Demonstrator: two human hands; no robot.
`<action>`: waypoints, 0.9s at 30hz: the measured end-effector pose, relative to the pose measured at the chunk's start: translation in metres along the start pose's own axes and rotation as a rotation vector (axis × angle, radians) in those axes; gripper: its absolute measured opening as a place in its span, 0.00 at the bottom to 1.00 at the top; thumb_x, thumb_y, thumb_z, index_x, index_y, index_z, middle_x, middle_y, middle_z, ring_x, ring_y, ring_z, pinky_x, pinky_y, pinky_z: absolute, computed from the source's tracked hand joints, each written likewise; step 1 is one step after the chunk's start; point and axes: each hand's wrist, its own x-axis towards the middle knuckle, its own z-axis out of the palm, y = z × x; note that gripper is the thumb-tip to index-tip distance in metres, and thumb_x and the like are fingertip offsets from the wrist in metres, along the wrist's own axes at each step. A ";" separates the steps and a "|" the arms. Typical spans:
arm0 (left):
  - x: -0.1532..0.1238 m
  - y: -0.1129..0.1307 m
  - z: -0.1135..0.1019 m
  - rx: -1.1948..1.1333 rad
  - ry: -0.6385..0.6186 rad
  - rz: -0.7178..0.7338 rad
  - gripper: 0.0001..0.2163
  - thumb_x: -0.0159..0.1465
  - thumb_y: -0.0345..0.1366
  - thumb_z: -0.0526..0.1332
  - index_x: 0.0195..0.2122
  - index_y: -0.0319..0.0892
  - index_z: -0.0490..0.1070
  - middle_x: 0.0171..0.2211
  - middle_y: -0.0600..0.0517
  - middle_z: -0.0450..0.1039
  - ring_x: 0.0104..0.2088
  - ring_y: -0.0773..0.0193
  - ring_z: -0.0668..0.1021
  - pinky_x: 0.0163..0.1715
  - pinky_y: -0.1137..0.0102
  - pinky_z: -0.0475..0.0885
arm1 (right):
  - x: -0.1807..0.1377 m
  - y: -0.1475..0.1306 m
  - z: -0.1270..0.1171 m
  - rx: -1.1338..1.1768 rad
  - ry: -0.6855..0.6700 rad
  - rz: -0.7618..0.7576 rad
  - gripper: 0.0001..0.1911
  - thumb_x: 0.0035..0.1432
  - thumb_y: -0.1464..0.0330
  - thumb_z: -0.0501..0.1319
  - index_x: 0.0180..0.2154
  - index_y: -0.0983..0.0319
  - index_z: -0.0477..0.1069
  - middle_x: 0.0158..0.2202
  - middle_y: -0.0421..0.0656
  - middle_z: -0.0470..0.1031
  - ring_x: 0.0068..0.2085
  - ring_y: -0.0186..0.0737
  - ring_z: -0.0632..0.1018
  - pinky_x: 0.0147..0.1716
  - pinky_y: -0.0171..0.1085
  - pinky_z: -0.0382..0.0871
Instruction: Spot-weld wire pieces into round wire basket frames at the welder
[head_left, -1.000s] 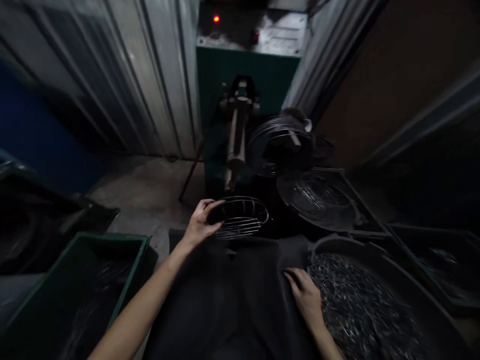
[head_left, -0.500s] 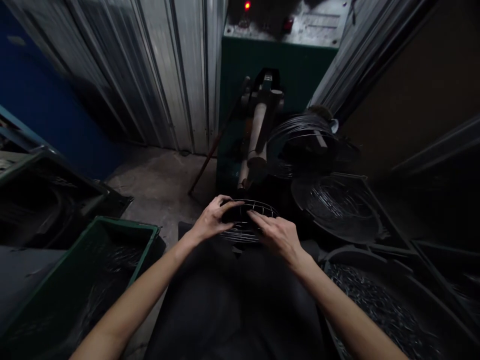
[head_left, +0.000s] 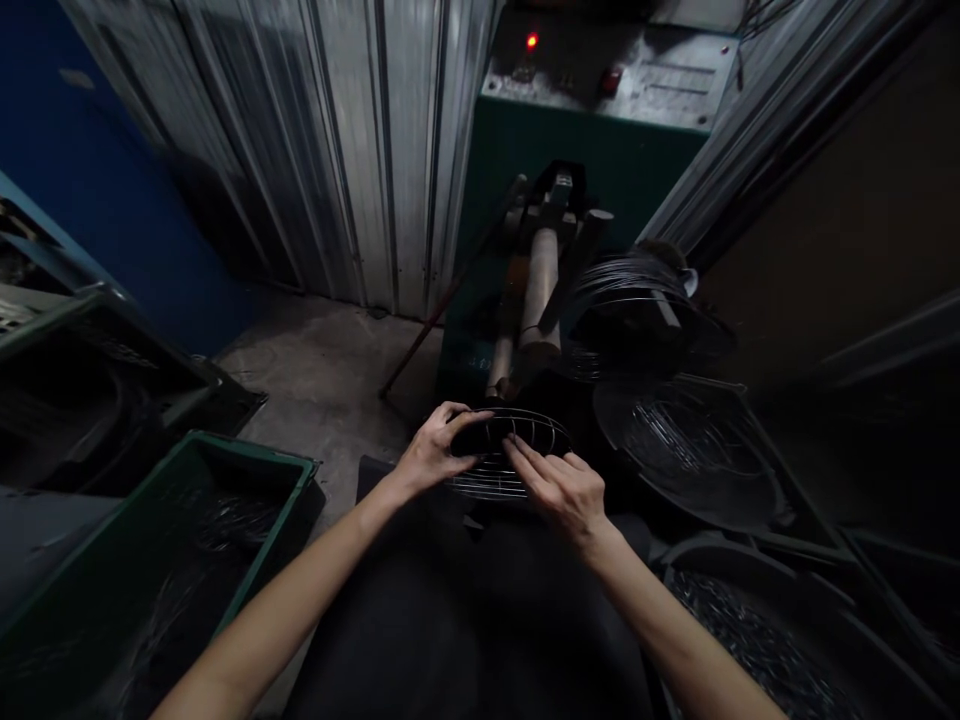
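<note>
A round wire basket (head_left: 491, 484) of thin metal rings and cross wires sits tilted just above my dark-clad lap, below the arms of a machine (head_left: 543, 285). My left hand (head_left: 439, 445) grips its left rim, thumb and fingers on either side of the wire. On the opposite side, my right hand (head_left: 559, 485) holds the right part, its fingers reaching in over the rim toward the middle. The palm side of the right hand is hidden, and the basket's far bottom is lost in shadow.
A green crate (head_left: 300, 465) with dark wire pieces stands at left. To the right are a wire coil (head_left: 630, 275), a round pan of wire rods (head_left: 690, 450) and a tub of small metal pieces (head_left: 757, 620). A red lamp (head_left: 532, 41) glows on the machine panel.
The view has shifted, so the machine appears lower and farther right. Both hands still hold the wire basket, which now sits slightly lower and to the right in view.
</note>
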 end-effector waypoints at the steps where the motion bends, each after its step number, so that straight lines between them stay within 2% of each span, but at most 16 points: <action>1: 0.000 -0.002 0.002 0.008 0.003 0.006 0.26 0.55 0.31 0.66 0.56 0.49 0.65 0.47 0.49 0.63 0.49 0.59 0.71 0.49 0.64 0.71 | -0.001 0.000 0.001 0.023 -0.028 0.020 0.23 0.63 0.76 0.49 0.54 0.55 0.70 0.50 0.40 0.75 0.26 0.30 0.72 0.27 0.35 0.61; 4: 0.001 -0.007 0.006 0.037 0.010 0.021 0.27 0.55 0.32 0.66 0.56 0.51 0.64 0.48 0.50 0.62 0.49 0.59 0.71 0.50 0.63 0.71 | -0.002 0.001 0.005 0.118 -0.064 0.085 0.23 0.63 0.75 0.47 0.54 0.54 0.69 0.51 0.39 0.74 0.27 0.30 0.73 0.27 0.37 0.61; 8: 0.003 -0.010 0.008 0.069 0.026 0.022 0.28 0.55 0.30 0.66 0.57 0.50 0.63 0.49 0.49 0.62 0.51 0.58 0.70 0.52 0.63 0.70 | 0.001 -0.002 0.008 0.170 -0.060 0.146 0.21 0.64 0.73 0.48 0.54 0.53 0.69 0.52 0.40 0.73 0.26 0.31 0.72 0.27 0.38 0.61; 13: 0.010 -0.014 0.006 0.074 0.019 0.029 0.27 0.55 0.31 0.66 0.56 0.49 0.64 0.48 0.49 0.62 0.50 0.58 0.70 0.52 0.62 0.70 | 0.005 0.000 0.014 0.126 -0.046 0.107 0.22 0.64 0.74 0.47 0.54 0.54 0.70 0.52 0.40 0.73 0.26 0.31 0.71 0.26 0.38 0.59; 16: 0.017 -0.019 0.005 0.084 0.017 0.051 0.27 0.55 0.32 0.66 0.56 0.48 0.65 0.48 0.48 0.62 0.49 0.58 0.71 0.52 0.62 0.70 | 0.008 0.005 0.018 0.064 0.007 0.053 0.21 0.64 0.75 0.48 0.52 0.55 0.71 0.51 0.39 0.74 0.25 0.31 0.71 0.26 0.38 0.58; 20: 0.024 -0.028 0.005 0.088 -0.001 0.070 0.29 0.54 0.29 0.66 0.57 0.51 0.64 0.48 0.49 0.62 0.50 0.58 0.70 0.52 0.61 0.69 | 0.013 0.010 0.024 0.001 0.029 0.017 0.20 0.63 0.75 0.49 0.50 0.55 0.73 0.50 0.38 0.74 0.25 0.30 0.71 0.26 0.38 0.58; 27: 0.031 -0.037 0.003 0.127 -0.014 0.118 0.28 0.54 0.28 0.65 0.56 0.52 0.64 0.48 0.49 0.62 0.50 0.58 0.70 0.51 0.62 0.70 | 0.013 0.014 0.031 0.179 -0.041 0.116 0.20 0.66 0.72 0.47 0.49 0.53 0.73 0.49 0.39 0.75 0.25 0.30 0.72 0.26 0.37 0.61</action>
